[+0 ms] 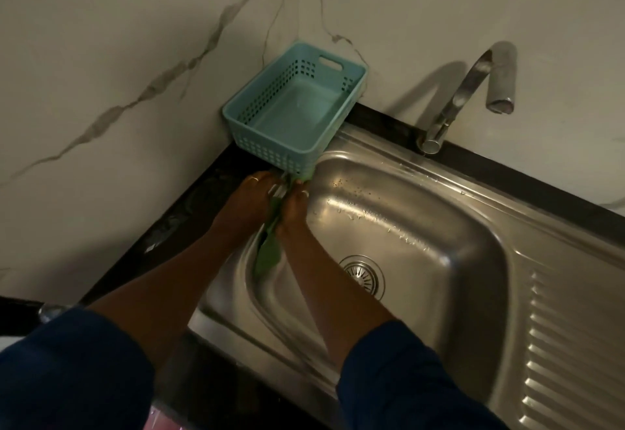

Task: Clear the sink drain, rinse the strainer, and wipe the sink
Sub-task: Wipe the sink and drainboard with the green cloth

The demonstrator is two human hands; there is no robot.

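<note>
— What's closest?

— Two dark blue sleeves (67,368) at the near edge, with bare forearms reaching over the sink's (422,220) near-left rim.

— And the hands?

— They sit side by side at the basin's far-left corner. The left hand (252,199) and the right hand (294,206) both have their fingers curled tight round the top of a green cloth (269,250). The rest of the cloth hangs between the wrists, down the basin's left wall.

— What's in the basin?

— The round metal strainer (362,276), seated in the drain at the middle of the floor. There are water drops across the far slope. The ridged drainboard (575,345) runs along the right side.

— Farther back?

— A teal perforated basket (270,152) stands on the black countertop's (189,213) back-left corner, and its near corner just touches the fingers. Its smooth floor shows in full. The steel faucet (473,91) rises from the counter's back edge, against the marbled wall (135,57).
</note>
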